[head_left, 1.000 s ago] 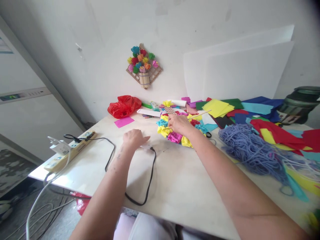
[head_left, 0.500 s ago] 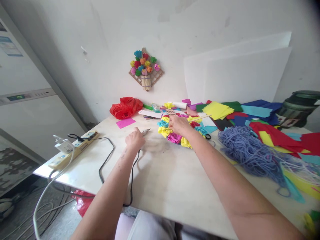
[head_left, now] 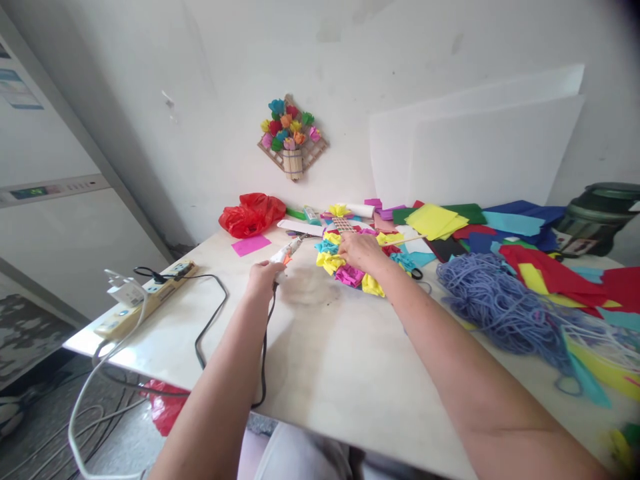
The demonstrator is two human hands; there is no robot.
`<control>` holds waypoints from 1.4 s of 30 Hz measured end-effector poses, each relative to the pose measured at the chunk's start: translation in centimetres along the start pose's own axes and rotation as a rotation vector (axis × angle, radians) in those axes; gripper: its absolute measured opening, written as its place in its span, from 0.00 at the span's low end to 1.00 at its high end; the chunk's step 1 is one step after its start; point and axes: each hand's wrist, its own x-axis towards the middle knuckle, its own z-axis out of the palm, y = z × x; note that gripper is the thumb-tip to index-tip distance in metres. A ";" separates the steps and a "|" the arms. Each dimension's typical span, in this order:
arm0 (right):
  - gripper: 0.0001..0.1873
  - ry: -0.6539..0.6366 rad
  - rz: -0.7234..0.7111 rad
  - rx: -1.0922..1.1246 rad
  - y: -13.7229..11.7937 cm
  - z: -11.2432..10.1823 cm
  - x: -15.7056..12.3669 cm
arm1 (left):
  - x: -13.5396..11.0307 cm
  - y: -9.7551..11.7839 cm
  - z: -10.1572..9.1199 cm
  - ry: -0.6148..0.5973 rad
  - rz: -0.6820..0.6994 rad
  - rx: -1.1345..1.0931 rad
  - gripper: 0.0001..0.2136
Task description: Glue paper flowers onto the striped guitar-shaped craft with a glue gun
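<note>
Compared with half a second ago, the glue gun [head_left: 279, 254] has tipped up in the left hand [head_left: 264, 275], its nozzle swung from pointing across the table [head_left: 330, 360] to aiming at its far side, while the right hand sits about where it was. The left hand is wrapped round the gun's body, near the orange trigger. The right hand [head_left: 361, 250] rests with curled fingers on the bunched paper flowers [head_left: 349, 275], in the middle of the table; a thin stick [head_left: 407, 240] shows beyond it, but what the fingertips pinch, if anything, I cannot tell. Good handling here would mean steadying the flowers without crushing their folds, leaving the black cord [head_left: 269, 315] slack beside the left forearm, and keeping the probably hot nozzle clear of loose paper and the other hand's fingers, with only light, short squeezes of the trigger.
</note>
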 end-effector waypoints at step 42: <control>0.09 -0.076 0.003 0.309 2.3 2.2 1.6 | -6.1 5.0 1.1 -0.474 0.312 0.281 0.13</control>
